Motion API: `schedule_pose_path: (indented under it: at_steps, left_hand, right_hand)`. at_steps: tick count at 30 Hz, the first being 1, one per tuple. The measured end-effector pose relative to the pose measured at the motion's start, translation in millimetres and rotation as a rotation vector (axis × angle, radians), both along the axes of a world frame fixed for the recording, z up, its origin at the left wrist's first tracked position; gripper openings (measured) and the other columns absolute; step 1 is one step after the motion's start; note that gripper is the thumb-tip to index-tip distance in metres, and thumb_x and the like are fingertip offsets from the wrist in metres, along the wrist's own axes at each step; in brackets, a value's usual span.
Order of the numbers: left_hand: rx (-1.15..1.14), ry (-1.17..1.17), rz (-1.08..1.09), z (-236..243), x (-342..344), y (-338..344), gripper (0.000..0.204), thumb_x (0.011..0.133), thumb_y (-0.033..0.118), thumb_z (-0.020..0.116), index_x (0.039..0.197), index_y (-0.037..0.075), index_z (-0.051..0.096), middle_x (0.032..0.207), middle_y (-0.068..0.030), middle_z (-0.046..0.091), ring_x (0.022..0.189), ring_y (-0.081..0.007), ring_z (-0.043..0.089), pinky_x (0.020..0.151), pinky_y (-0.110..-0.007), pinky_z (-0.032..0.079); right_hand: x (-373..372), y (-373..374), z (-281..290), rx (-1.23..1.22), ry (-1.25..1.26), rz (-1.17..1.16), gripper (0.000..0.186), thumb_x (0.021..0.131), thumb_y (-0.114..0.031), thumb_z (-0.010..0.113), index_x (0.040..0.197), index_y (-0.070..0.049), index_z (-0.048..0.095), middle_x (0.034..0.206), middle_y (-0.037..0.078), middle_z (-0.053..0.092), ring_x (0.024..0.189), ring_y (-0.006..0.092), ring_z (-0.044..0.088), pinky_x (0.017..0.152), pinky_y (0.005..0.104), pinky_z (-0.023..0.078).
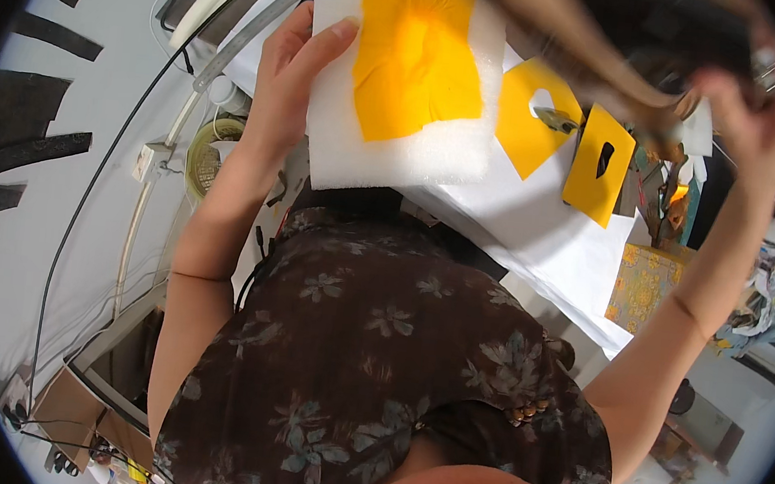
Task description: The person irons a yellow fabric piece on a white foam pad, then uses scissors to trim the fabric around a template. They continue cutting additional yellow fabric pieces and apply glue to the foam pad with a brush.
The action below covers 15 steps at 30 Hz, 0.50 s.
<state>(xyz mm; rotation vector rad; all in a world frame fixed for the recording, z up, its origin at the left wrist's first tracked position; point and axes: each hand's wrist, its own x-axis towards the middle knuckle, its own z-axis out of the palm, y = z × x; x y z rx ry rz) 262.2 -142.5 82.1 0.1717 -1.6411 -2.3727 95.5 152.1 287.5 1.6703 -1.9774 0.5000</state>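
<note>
My left hand [303, 75] holds a white foam sheet [395, 163] by its left edge, the thumb lying on top. On the foam rests a wrinkled, bright yellow piece of thin material [418, 68], its middle glowing with light. At the upper right, my right hand [753, 123] is raised with its fingers curled, smeared by motion. Next to its fingers is a large brown and dark thing [602, 53], too blurred to name. Below that, two yellow cards [588, 191] with cut-out holes lie on a white sheet [502, 211], and a small metal piece [556, 118] overlaps one hole.
A yellow patterned box [640, 285] stands at the right, beside a bag of scraps [764, 302]. To the left are a round greenish basket [204, 159], a white outlet box [151, 163] and a black cable [83, 203]. Dark cut strips [16, 127] hang on the wall.
</note>
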Motion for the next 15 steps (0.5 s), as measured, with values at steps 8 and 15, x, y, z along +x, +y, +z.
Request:
schedule_pose_path:
  at_steps: [8,15]
  left_hand:
    - [-0.141,0.109,-0.06,9.2,-3.3,28.8,0.03,0.093,0.024,0.066,0.111,0.001,0.06,0.096,-0.0042,0.068,0.08,-0.0058,0.063,0.071,-0.019,0.048]
    - [-0.222,0.123,0.024,12.3,-5.1,31.5,0.029,0.091,0.02,0.068,0.109,0.0,0.061,0.091,-0.0062,0.07,0.076,-0.0073,0.065,0.068,-0.021,0.05]
  right_hand:
    - [74.6,26.7,-46.5,0.216,0.104,-0.032,0.063,0.058,-0.05,0.084,0.094,-0.003,0.064,0.075,0.005,0.062,0.061,0.0195,0.059,0.057,0.0268,0.048]
    - [81.9,33.7,-61.7,0.228,0.034,0.034,0.059,0.059,-0.042,0.087,0.095,-0.003,0.062,0.072,0.006,0.059,0.057,0.0217,0.058,0.051,0.0296,0.046]
